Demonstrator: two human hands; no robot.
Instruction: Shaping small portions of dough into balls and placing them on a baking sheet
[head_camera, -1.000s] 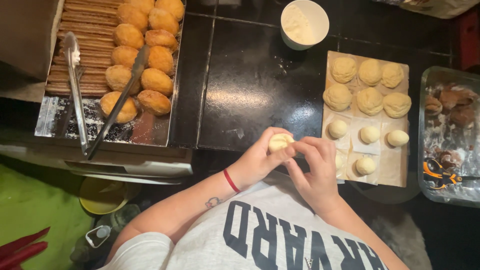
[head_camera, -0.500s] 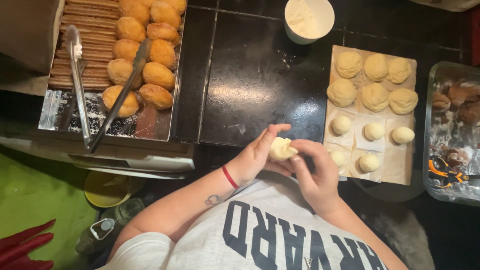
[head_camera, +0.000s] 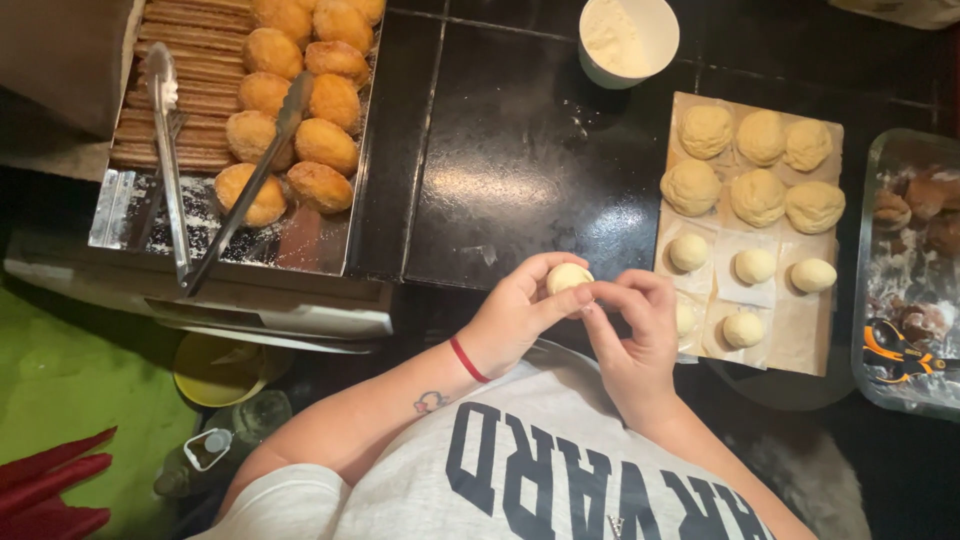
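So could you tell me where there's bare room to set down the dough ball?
The dark countertop between the tray of fried buns and the paper sheet is bare, below the flour cup. The sheet's lower right corner is free too. Both hands hold the dough ball.

The tray of fried buns (head_camera: 300, 130) sits at the left of the surface (head_camera: 500, 170), with tongs (head_camera: 215, 170) lying across it. The cup (head_camera: 625, 40) stands behind the middle. The paper sheet (head_camera: 810, 330) lies right, bearing the dough pieces (head_camera: 755, 195); a container (head_camera: 905, 280) lies just beside it, further right. The hands (head_camera: 575, 320) hold a dough ball (head_camera: 567, 277) before the sheet's left edge.
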